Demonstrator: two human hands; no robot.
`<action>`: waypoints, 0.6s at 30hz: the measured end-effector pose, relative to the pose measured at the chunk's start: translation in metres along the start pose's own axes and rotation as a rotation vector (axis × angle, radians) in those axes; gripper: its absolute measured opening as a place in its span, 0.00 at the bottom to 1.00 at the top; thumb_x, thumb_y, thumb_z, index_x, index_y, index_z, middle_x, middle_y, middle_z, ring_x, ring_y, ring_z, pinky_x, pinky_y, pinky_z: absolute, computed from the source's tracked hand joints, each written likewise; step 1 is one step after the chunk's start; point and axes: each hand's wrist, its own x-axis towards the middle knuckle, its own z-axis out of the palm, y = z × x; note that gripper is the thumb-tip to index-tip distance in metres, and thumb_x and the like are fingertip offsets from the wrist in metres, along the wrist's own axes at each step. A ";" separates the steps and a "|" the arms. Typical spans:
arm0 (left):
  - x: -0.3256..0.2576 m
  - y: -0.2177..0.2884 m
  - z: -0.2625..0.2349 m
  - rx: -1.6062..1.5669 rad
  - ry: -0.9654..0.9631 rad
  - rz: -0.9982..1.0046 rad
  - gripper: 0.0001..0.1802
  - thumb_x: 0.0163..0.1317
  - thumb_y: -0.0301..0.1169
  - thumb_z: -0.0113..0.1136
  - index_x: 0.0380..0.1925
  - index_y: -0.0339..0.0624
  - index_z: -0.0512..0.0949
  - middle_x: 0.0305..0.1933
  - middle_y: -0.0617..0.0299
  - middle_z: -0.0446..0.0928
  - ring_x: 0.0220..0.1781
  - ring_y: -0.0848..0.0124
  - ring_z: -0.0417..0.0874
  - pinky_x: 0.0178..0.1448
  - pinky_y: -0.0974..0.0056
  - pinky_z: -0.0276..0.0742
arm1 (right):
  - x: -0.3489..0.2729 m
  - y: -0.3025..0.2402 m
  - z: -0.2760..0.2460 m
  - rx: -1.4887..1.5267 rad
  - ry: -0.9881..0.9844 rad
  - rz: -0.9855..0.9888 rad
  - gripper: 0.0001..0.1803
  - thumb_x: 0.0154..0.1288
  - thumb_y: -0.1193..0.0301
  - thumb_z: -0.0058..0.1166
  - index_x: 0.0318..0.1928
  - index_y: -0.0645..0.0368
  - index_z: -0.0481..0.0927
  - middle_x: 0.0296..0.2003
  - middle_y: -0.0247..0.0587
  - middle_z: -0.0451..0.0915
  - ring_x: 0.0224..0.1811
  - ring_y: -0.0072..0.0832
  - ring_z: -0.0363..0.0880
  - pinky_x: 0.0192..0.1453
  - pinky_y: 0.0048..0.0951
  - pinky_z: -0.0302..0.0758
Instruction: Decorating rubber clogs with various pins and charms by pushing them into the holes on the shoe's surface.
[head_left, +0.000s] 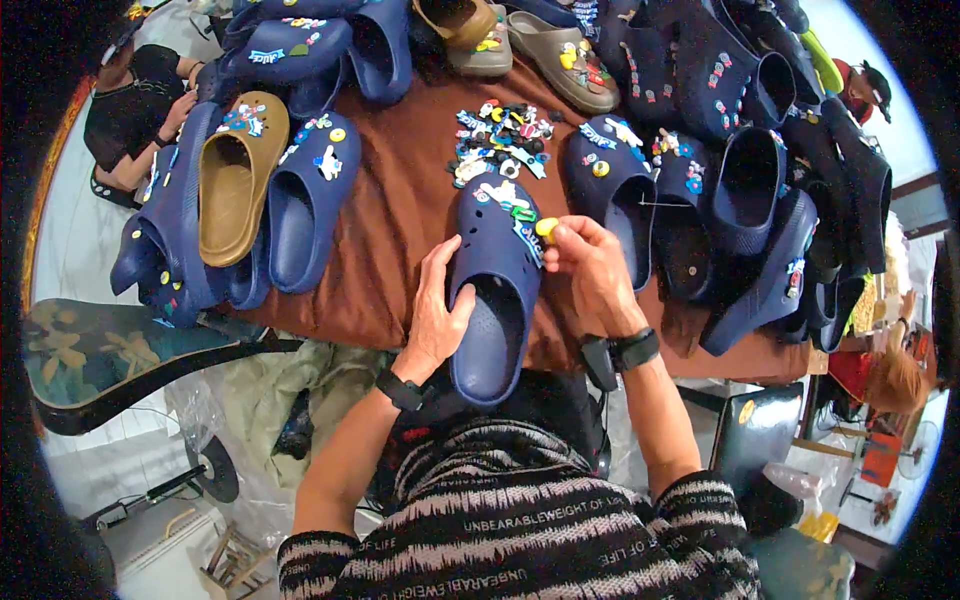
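Brown-covered table: at its near edge, left hand clasps a navy clog, heel overhanging. Right hand pinches a yellow charm against it. Charm pile mid-table; far clogs overlap, partly hidden.

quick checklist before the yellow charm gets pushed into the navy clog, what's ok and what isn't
1. Navy clog steadied: ok, left hand grips its side.
2. Yellow charm held: ok, pinched in right hand fingertips.
3. Charm lined up over a hole: cannot tell, fingers hide it.
4. Clog supported: ok, toe on the brown table, heel overhanging toward the person.
5. Spare charms in reach: ok, charm pile lies just beyond the toe.
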 end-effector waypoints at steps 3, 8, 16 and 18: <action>0.001 0.001 0.002 -0.012 -0.007 -0.006 0.35 0.61 0.25 0.54 0.71 0.35 0.62 0.72 0.45 0.66 0.76 0.53 0.64 0.80 0.55 0.55 | -0.018 0.007 -0.005 0.022 0.013 0.026 0.11 0.73 0.70 0.58 0.48 0.65 0.78 0.37 0.37 0.83 0.32 0.21 0.82 0.40 0.23 0.81; -0.001 0.000 0.003 -0.016 -0.005 -0.014 0.35 0.62 0.24 0.55 0.71 0.35 0.61 0.72 0.45 0.65 0.76 0.53 0.64 0.80 0.54 0.54 | -0.031 0.024 -0.002 0.091 -0.004 0.008 0.10 0.73 0.70 0.59 0.47 0.64 0.78 0.37 0.39 0.84 0.30 0.21 0.82 0.37 0.23 0.82; -0.001 0.000 0.003 -0.018 0.003 -0.017 0.35 0.61 0.25 0.56 0.71 0.37 0.62 0.70 0.43 0.66 0.73 0.48 0.65 0.79 0.52 0.58 | -0.031 0.024 0.006 -0.143 0.016 0.010 0.11 0.73 0.68 0.59 0.43 0.65 0.78 0.32 0.37 0.83 0.25 0.19 0.79 0.30 0.21 0.78; -0.001 -0.001 0.003 -0.027 0.005 -0.023 0.35 0.60 0.25 0.56 0.70 0.37 0.62 0.70 0.43 0.66 0.73 0.48 0.65 0.78 0.52 0.58 | -0.031 0.024 0.006 -0.200 0.024 0.032 0.11 0.73 0.67 0.59 0.42 0.64 0.78 0.31 0.36 0.83 0.24 0.18 0.78 0.29 0.20 0.77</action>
